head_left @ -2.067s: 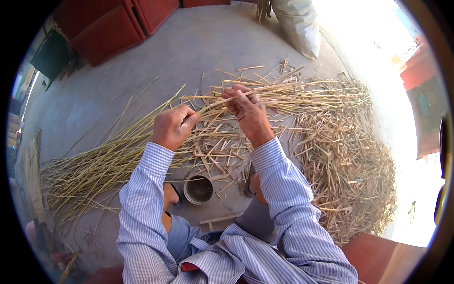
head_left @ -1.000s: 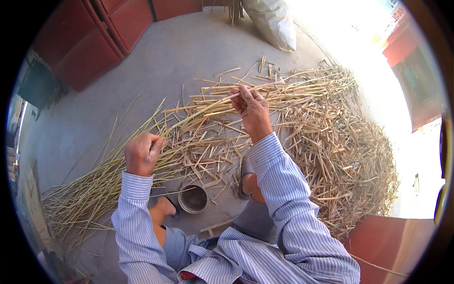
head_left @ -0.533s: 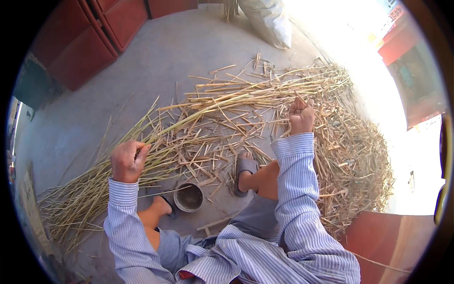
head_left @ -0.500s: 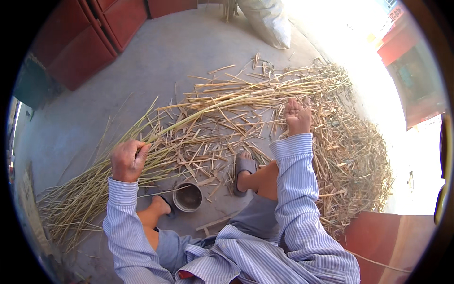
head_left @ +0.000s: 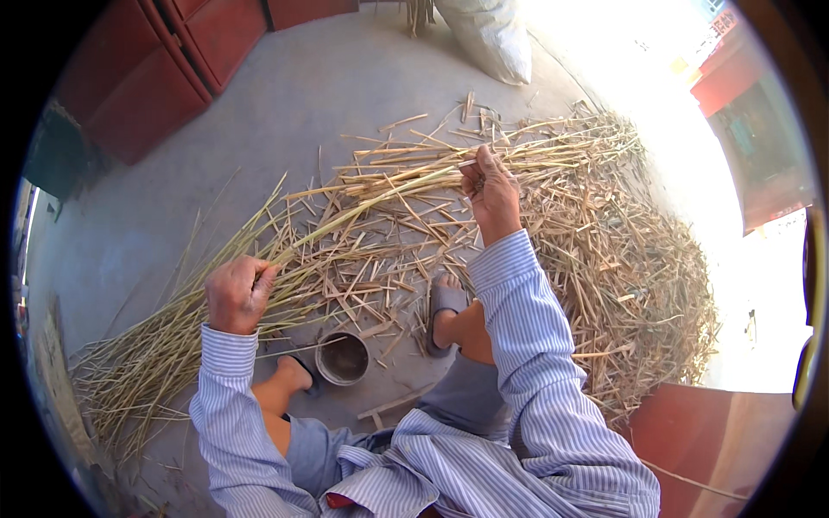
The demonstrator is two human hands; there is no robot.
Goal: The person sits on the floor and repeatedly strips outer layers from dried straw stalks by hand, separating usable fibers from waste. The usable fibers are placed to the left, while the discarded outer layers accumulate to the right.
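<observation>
Long pale green-yellow straw stalks point(head_left: 371, 200) slant across the floor in front of me. On the left my left hand point(head_left: 237, 298) is closed in a fist around the stalks' lower part. Farther right and higher, my right hand point(head_left: 492, 194) is bent into a pinch on the far part of the same stalks. A small whitish bit shows at its fingertips; I cannot tell what it is. Under my left hand a bundle of thin stalks point(head_left: 155, 358) fans out toward the lower left. Thicker cut stalks point(head_left: 414, 168) lie just beyond my right hand.
A heap of dry husks point(head_left: 639, 276) covers the floor at right. A round metal bowl point(head_left: 366, 363) stands between my sandalled feet. Red cabinets point(head_left: 147, 104) are at the far left, a white sack point(head_left: 492, 43) at the back. A red panel point(head_left: 682, 432) sits at the lower right.
My right hand has moved left from over the husk heap, and its open fingers have closed on the stalks. The left hand has shifted only very slightly.
</observation>
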